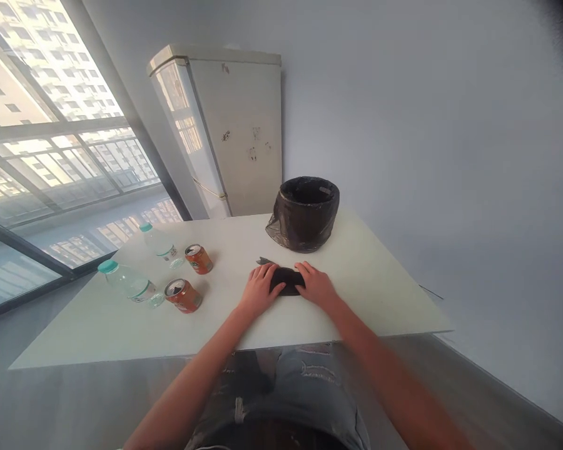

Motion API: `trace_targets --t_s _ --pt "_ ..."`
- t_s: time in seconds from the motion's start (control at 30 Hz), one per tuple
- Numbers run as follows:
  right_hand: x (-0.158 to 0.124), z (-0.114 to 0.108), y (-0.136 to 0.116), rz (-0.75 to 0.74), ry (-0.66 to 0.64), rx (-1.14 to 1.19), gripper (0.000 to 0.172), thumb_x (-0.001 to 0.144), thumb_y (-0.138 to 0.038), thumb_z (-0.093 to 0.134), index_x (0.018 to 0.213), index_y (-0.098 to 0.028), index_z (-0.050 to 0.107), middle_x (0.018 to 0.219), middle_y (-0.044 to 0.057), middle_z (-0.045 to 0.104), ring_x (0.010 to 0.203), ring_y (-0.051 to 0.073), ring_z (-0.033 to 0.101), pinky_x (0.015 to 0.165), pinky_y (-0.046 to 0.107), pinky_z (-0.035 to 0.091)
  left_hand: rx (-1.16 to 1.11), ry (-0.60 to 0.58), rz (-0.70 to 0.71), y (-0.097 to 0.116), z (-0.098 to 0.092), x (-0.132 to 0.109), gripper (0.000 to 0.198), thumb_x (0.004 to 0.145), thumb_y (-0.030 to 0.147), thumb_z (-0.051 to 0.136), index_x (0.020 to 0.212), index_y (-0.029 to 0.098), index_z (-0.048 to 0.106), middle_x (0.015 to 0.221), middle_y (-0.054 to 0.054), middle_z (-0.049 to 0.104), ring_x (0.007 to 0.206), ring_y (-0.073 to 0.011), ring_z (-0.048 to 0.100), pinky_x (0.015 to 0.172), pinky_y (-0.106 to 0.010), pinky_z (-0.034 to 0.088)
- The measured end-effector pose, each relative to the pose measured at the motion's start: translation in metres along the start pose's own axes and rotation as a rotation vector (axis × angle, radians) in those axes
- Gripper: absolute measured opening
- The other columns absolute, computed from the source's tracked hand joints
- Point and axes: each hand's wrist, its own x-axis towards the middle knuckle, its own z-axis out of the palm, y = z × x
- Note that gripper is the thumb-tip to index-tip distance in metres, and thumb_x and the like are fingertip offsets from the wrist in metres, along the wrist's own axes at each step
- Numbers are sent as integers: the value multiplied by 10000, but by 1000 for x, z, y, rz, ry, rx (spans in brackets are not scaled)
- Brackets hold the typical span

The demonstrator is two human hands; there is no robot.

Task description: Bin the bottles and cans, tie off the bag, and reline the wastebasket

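Note:
On the table [234,322], close to its front edge, lies a roll of black trash bags [287,280]. My left hand [261,289] is closed around the left end of the roll, thumb toward me. The right end is gripped by my right hand [316,287], whose fingers curl over the far side. A loose dark tip of plastic sticks out just beyond my left fingers. Behind the roll stands a bin lined with a black bag [307,215], the bag folded over its rim and hanging out at the left.
Two orange cans [184,297] stand at the left of the table, one behind the other. Beside them two clear plastic bottles [129,282] with green caps lie on their sides. A white refrigerator [239,125] stands beyond the table, with a window [51,125] to the left.

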Motion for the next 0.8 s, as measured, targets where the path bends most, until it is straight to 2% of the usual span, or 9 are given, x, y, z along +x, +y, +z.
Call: trace_targets --t_s 0.1,0.17,0.3,0.37,0.4,0.47,0.57,0.67,0.8 --pt "-3 -7 3 -153 126 88 588 915 -295 631 1473 -161 501 1476 167 561 1330 292 527 1101 396 419 17 -31 -104 -12 10 10 259 1062 266 441 1202 186 643 1215 -122 658 1175 -268 594 1055 -434 463" --pt "-4 -8 5 -249 167 128 586 944 -315 604 1507 -188 504 1563 160 513 1430 307 451 1172 450 346 40 9 -141 -17 10 7 269 1012 159 434 1170 183 650 1208 -128 642 1161 -275 585 1042 -438 470" --pt "-2 2 10 -366 34 80 530 1027 -368 522 1548 -275 508 1640 121 467 1522 293 388 1221 554 241 121 167 -180 -10 5 -12 326 955 132 456 1223 166 637 1439 -168 532 1311 -314 526 1128 -486 436" --pt "-1 8 11 -405 6 43 510 1046 -376 509 1548 -287 513 1636 119 476 1519 291 404 1227 604 197 161 199 -109 -3 8 -17 399 997 190 431 1364 135 578 1609 -190 400 1483 -342 408 1226 -544 346" --pt "-1 10 11 -426 4 27 497 1053 -381 506 1541 -290 522 1634 119 480 1509 292 419 1219 617 201 175 174 -51 -1 11 -18 447 1019 228 420 1439 120 529 1671 -190 334 1554 -348 324 1265 -567 290" --pt "-2 11 11 -454 2 5 473 1067 -408 493 1522 -293 546 1625 119 492 1474 299 457 1181 615 259 191 48 43 -1 21 -16 540 1052 311 402 1550 103 433 1724 -185 274 1622 -350 204 1299 -593 225" --pt "-3 8 11 -425 15 -4 462 1086 -458 448 1500 -295 575 1605 117 518 1429 309 490 1128 584 326 196 -139 31 -11 39 -12 619 1077 388 356 1623 97 351 1713 -190 314 1617 -359 233 1289 -607 260" --pt "-3 5 9 -341 53 -15 495 1109 -453 361 1560 -312 508 1653 100 453 1504 327 402 1158 612 292 209 -168 25 -26 50 -11 635 1088 406 324 1650 110 325 1721 -180 293 1617 -360 233 1290 -605 266" --pt "0 5 8 -310 -59 -11 526 1114 -459 324 1618 -336 411 1712 52 344 1587 308 288 1228 691 178 195 -196 51 -45 41 -8 636 1094 442 344 1669 175 302 1731 -139 289 1617 -351 240 1292 -614 255"
